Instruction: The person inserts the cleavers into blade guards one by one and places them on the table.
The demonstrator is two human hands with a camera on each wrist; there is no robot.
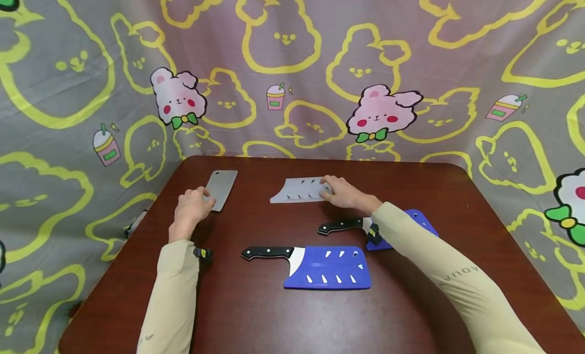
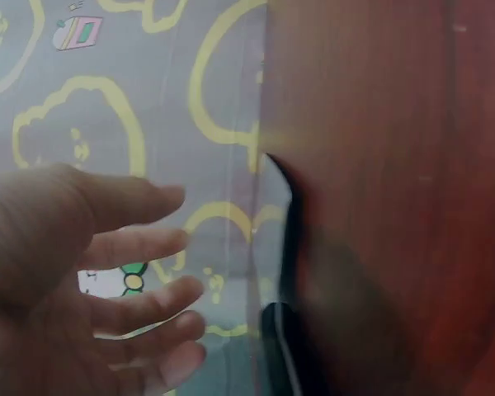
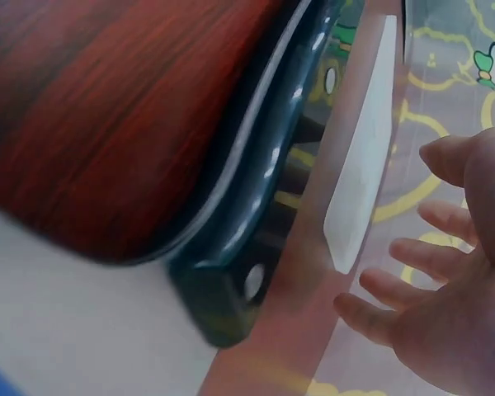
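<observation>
We see the desk [image 1: 251,318] with its main relation along the far edge: the plain grey blade [image 1: 225,186] lies near the far left corner, just beyond and to the right of our left hand [image 1: 192,212], its long axis slanting from the near side toward the far edge. The grey slotted cover [image 1: 297,191] lies near the middle of that far edge, directly left of our right hand [image 1: 345,192], its long axis running side to side, roughly across the blade's line. So the left hand is nearer the blade, the right nearer the cover, with bare wood between the two pieces. Our left fingers are spread wide and grip nothing; our right thumb and fingers stand apart over the cover's right end, and we cannot tell whether they touch it. Counting, we have one bare grey blade, one grey cover and two blue-covered cleavers with black handles: one [image 1: 326,268] near the desk's middle, the other [image 1: 340,226] farther right, partly hidden under our right sleeve [image 1: 420,247].
</observation>
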